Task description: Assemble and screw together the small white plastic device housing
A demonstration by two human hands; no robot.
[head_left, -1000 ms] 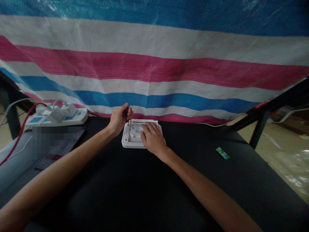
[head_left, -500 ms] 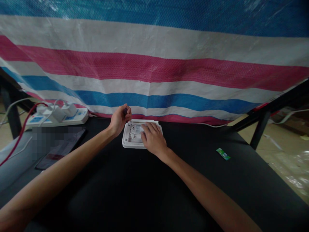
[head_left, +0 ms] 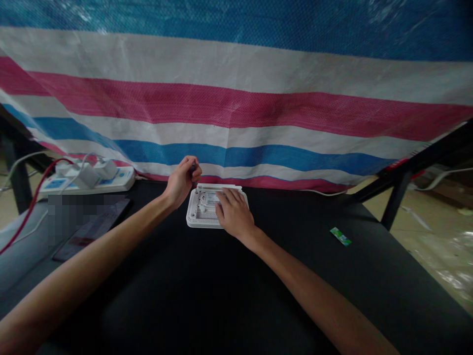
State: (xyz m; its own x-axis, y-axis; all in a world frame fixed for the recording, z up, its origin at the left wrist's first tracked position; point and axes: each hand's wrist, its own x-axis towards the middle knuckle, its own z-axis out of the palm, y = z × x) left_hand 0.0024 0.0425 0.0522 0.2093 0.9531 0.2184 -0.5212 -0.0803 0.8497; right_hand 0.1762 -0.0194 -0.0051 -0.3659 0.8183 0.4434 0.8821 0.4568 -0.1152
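Observation:
A white plastic device (head_left: pixel 207 223), like a router, lies flat on the black table with its vented, labelled underside up. My left hand (head_left: pixel 181 181) is closed round a small dark-handled tool, seemingly a screwdriver (head_left: pixel 193 170), held upright over the device's far left corner. Its tip is too small to see clearly. On the device's right half rests my right hand (head_left: pixel 236 212), fingers stretched out and flat, covering part of the label and vents.
At the left stand a white power strip (head_left: pixel 120 181) with plugged-in adapters, a red cable (head_left: pixel 35 197) and a dark flat phone-like slab (head_left: pixel 88 231). A small green packet (head_left: pixel 340 236) lies to the right. Behind the table hangs a striped tarpaulin (head_left: pixel 229 108).
My left hand has turned slightly at the wrist, with the dark tool showing a little more below the fingers. My right hand stays on the device.

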